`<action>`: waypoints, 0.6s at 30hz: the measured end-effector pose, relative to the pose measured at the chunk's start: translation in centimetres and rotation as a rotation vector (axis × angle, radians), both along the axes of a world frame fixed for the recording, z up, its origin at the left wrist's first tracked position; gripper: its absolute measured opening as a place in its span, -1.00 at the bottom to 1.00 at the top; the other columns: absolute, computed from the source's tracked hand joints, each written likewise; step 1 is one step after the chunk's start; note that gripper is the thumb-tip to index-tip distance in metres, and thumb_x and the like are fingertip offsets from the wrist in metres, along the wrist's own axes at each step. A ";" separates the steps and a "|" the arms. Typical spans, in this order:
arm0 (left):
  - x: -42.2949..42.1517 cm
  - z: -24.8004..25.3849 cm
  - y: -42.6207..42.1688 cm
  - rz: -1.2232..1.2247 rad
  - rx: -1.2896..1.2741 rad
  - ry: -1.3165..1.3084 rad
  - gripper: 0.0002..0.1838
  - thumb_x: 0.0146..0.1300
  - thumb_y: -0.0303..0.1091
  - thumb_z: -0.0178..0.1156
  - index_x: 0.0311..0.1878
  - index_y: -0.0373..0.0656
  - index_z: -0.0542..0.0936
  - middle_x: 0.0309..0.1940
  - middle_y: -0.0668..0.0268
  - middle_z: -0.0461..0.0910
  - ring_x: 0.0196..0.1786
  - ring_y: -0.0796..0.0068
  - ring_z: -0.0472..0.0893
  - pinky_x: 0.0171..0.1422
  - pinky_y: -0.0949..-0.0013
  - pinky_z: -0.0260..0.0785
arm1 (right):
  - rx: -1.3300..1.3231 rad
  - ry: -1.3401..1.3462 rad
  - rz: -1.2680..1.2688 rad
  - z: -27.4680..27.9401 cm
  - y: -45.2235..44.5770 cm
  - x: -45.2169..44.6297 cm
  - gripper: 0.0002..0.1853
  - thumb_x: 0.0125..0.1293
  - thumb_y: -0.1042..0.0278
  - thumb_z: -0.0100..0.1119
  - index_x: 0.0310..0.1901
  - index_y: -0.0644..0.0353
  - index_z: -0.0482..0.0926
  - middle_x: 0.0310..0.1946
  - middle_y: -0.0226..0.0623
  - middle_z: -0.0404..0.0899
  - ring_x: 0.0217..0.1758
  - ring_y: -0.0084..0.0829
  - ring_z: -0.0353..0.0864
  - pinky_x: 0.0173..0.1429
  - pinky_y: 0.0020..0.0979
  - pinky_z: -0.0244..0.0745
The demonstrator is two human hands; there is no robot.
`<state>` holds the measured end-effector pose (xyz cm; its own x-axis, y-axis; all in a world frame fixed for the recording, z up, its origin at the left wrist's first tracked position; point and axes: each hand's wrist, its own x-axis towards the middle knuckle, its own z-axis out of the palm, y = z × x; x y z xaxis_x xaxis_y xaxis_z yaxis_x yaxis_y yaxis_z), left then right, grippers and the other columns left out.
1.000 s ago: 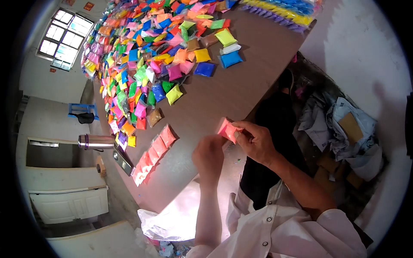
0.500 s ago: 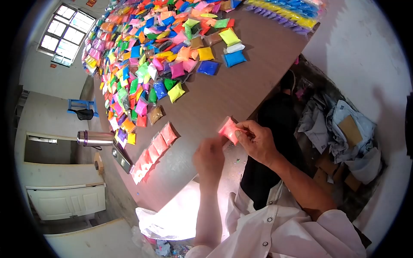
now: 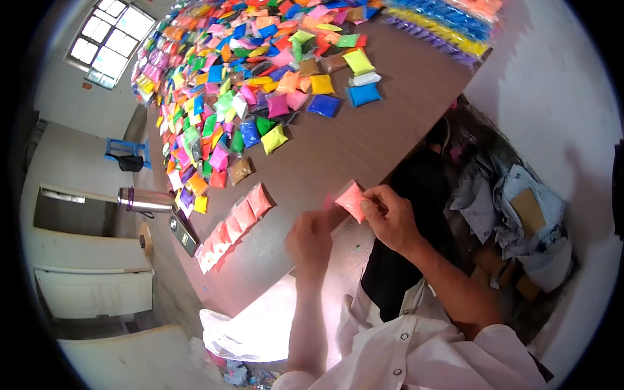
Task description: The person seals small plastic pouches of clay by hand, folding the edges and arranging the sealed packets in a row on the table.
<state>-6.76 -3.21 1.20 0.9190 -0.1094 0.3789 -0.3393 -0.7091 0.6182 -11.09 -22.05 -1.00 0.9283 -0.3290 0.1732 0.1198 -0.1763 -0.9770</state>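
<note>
Pinched between the thumb and fingers of my right hand [image 3: 393,220] is a small salmon-pink packet [image 3: 350,201], held up near the table's front edge. My left hand [image 3: 309,242] is to its left, fingers curled in; a faint pinkish bit shows by its fingertips, too blurred to name. A gap separates this hand from the packet. Beyond it on the brown table [image 3: 364,140], a joined row of similar pink packets [image 3: 244,214] lies flat.
A large heap of multicoloured packets [image 3: 276,104] covers the table's far left. Stacked packet strips [image 3: 448,29] lie at the far corner. A steel thermos [image 3: 146,200] and a dark phone-like object [image 3: 184,234] are at the left edge. Crumpled bags [image 3: 481,201] and cardboard lie at right.
My left hand has drawn slightly left, away from the packet. The packet in my right hand now shows more of its flat face. The whole view has shifted slightly.
</note>
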 end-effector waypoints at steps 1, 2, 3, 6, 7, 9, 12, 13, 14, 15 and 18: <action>0.1 0.1 0.7 0.033 0.028 -0.020 -0.83 0.40 -0.41 0.43 -0.29 -0.27 0.67 -0.52 0.22 0.68 -0.48 0.49 0.64 -0.30 0.37 0.50 | -0.040 -0.026 -0.015 0.0 0.1 0.1 -0.77 0.51 0.26 0.28 -0.04 0.27 0.62 -0.39 -0.15 0.73 -0.37 -0.35 0.80 -0.26 -0.37 0.65; 0.0 0.3 1.5 0.046 0.022 -0.018 -0.84 0.39 -0.41 0.43 -0.29 -0.26 0.68 -0.51 0.21 0.68 -0.47 0.46 0.65 -0.30 0.36 0.50 | -0.046 -0.034 0.000 0.1 0.2 0.1 -0.77 0.51 0.26 0.28 -0.04 0.27 0.62 -0.39 -0.15 0.73 -0.37 -0.35 0.80 -0.26 -0.37 0.65; -0.2 0.4 2.3 0.059 0.015 -0.023 -0.84 0.39 -0.41 0.43 -0.29 -0.26 0.68 -0.51 0.21 0.68 -0.47 0.46 0.65 -0.30 0.36 0.50 | -0.075 -0.033 -0.010 0.1 0.3 0.1 -0.77 0.50 0.25 0.28 -0.03 0.26 0.62 -0.39 -0.14 0.74 -0.37 -0.32 0.80 -0.25 -0.36 0.66; -1.3 0.7 4.5 0.100 0.035 -0.086 -0.86 0.36 -0.46 0.44 -0.30 -0.25 0.67 -0.47 0.19 0.68 -0.45 0.43 0.65 -0.29 0.35 0.49 | -0.155 -0.071 -0.044 0.7 0.7 0.8 -0.76 0.49 0.22 0.30 -0.05 0.24 0.64 -0.39 -0.14 0.75 -0.37 -0.27 0.81 -0.24 -0.33 0.68; -1.7 0.8 5.3 0.107 0.027 -0.084 -0.86 0.36 -0.46 0.44 -0.30 -0.25 0.67 -0.47 0.19 0.68 -0.45 0.43 0.65 -0.29 0.35 0.49 | -0.197 -0.110 -0.079 1.0 1.0 1.2 -0.76 0.48 0.21 0.31 -0.07 0.23 0.65 -0.39 -0.14 0.75 -0.38 -0.23 0.81 -0.24 -0.33 0.69; -2.5 1.0 7.1 0.183 0.052 -0.108 -0.86 0.35 -0.48 0.44 -0.30 -0.25 0.66 -0.47 0.19 0.66 -0.47 0.42 0.63 -0.31 0.35 0.48 | -0.232 -0.099 -0.067 1.8 1.4 2.3 -0.77 0.45 0.21 0.34 -0.09 0.21 0.66 -0.40 -0.15 0.75 -0.38 -0.20 0.81 -0.26 -0.31 0.68; -3.7 0.8 9.8 0.207 0.142 -0.159 -0.87 0.36 -0.50 0.42 -0.29 -0.22 0.64 -0.47 0.22 0.61 -0.50 0.41 0.58 -0.36 0.31 0.44 | -0.406 -0.118 -0.058 2.3 1.8 3.8 -0.77 0.38 0.24 0.44 -0.12 0.20 0.67 -0.45 -0.19 0.72 -0.46 -0.24 0.74 -0.34 -0.34 0.62; -4.0 0.6 10.9 0.219 0.166 -0.165 -0.88 0.37 -0.51 0.41 -0.28 -0.21 0.64 -0.47 0.23 0.60 -0.51 0.42 0.57 -0.38 0.30 0.42 | -0.536 -0.147 -0.066 2.4 1.9 4.1 -0.76 0.34 0.28 0.50 -0.13 0.22 0.67 -0.49 -0.24 0.68 -0.54 -0.31 0.68 -0.40 -0.38 0.56; -4.3 0.6 11.8 0.228 0.187 -0.154 -0.88 0.37 -0.51 0.41 -0.28 -0.21 0.64 -0.47 0.24 0.60 -0.51 0.42 0.57 -0.39 0.30 0.42 | -0.550 -0.148 -0.051 2.6 1.9 4.1 -0.76 0.34 0.28 0.50 -0.13 0.22 0.67 -0.49 -0.24 0.68 -0.54 -0.31 0.68 -0.40 -0.38 0.56; -4.6 0.5 12.5 0.241 0.204 -0.143 -0.88 0.37 -0.51 0.41 -0.28 -0.20 0.64 -0.46 0.24 0.60 -0.51 0.42 0.57 -0.39 0.30 0.41 | -0.627 -0.090 -0.039 3.0 1.6 3.9 -0.76 0.32 0.23 0.48 -0.11 0.16 0.69 -0.40 -0.24 0.73 -0.43 -0.25 0.74 -0.33 -0.32 0.59; -4.7 -0.1 14.5 0.254 0.229 -0.184 -0.86 0.35 -0.55 0.40 -0.29 -0.20 0.61 -0.45 0.21 0.59 -0.50 0.28 0.59 -0.42 0.24 0.42 | -0.807 -0.096 -0.014 4.1 0.7 3.7 -0.70 0.28 0.17 0.46 -0.03 0.11 0.71 -0.16 -0.22 0.77 -0.14 -0.17 0.77 -0.07 -0.21 0.62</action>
